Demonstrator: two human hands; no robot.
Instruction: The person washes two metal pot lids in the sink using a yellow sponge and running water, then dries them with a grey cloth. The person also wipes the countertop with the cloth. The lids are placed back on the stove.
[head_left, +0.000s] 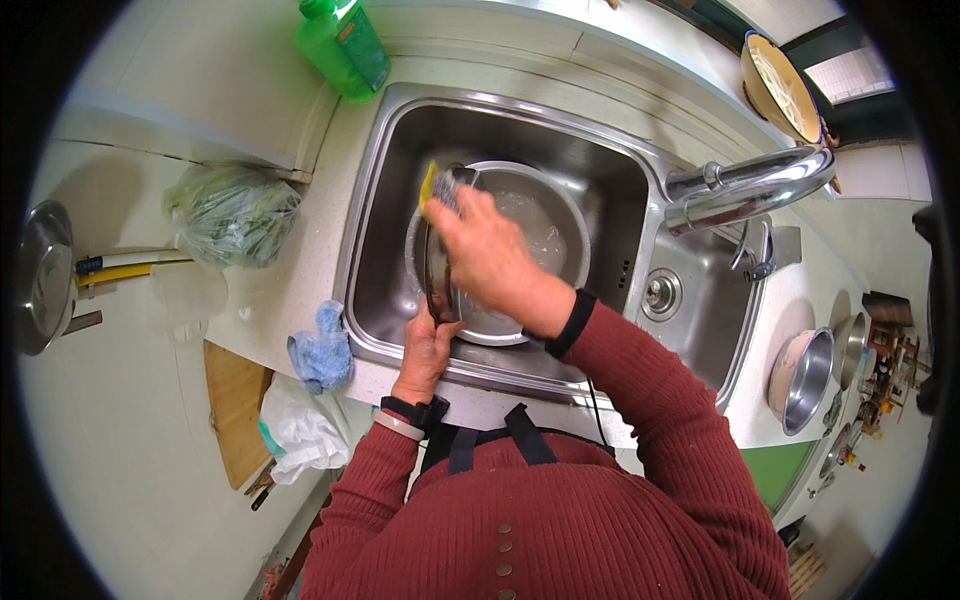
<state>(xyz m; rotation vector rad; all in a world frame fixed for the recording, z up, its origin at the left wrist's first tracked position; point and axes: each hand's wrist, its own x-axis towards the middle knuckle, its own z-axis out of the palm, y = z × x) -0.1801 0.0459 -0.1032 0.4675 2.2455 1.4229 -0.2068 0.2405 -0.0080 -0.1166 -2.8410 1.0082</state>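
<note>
In my left hand (426, 349) is the near edge of what looks like a pot lid (437, 274), tilted up so that it shows almost edge-on. My right hand (491, 251) grips a yellow and grey scrubbing sponge (436, 187) at the lid's far end; this hand is slightly blurred and covers part of the lid. Beneath both hands, a round metal basin (581, 217) with cloudy water stands in the large bowl of a stainless-steel sink (615, 157).
The chrome faucet (739, 199) arches at the right, by a smaller sink bowl (701, 300). A blue cloth (321, 352), a bag of greens (232, 214) and a green bottle (345, 49) are on the left. Metal bowls (802, 381) stand on the right counter.
</note>
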